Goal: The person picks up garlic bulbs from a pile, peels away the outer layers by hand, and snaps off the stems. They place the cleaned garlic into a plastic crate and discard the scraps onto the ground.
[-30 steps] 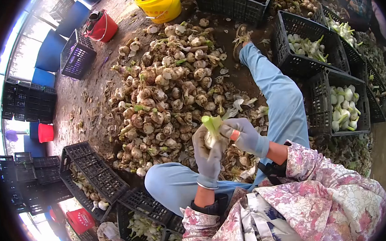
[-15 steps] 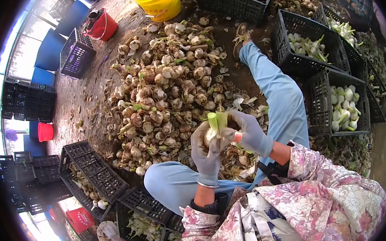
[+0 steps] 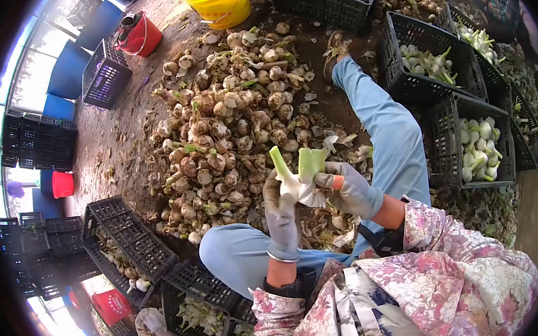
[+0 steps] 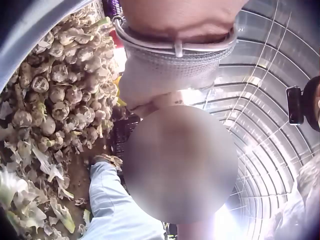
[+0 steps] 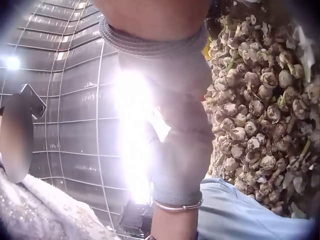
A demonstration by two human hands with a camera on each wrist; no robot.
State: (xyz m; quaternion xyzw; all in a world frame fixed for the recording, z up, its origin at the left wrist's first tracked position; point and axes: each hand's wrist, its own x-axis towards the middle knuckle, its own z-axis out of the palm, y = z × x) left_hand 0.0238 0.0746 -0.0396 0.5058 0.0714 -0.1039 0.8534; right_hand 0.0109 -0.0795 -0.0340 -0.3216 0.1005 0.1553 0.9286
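In the head view, my gloved left hand point(image 3: 280, 213) grips a white garlic bulb point(image 3: 290, 186) with its cut green stalk pointing up. My gloved right hand point(image 3: 355, 192), with an orange patch on one finger, pinches a pale peeled outer layer point(image 3: 311, 165) of the garlic. This layer stands apart from the stalk at the top, and papery skin hangs below it. In the left wrist view a blurred disc hides much of the work, leaving the grey glove point(image 4: 165, 75) in sight. Glare washes out part of the right glove point(image 5: 185, 120) in the right wrist view.
A large heap of unpeeled garlic point(image 3: 229, 121) lies before my bent legs. Black crates of peeled garlic point(image 3: 480, 149) stand at the right, and more crates point(image 3: 128, 238) at the left. A yellow bucket point(image 3: 225, 7) and a red bucket point(image 3: 141, 37) are at the back.
The garlic's outer layer has been pulled away from the bulb. My hands have drawn slightly apart, the right one turning outward with the layer, so more white bulb shows.
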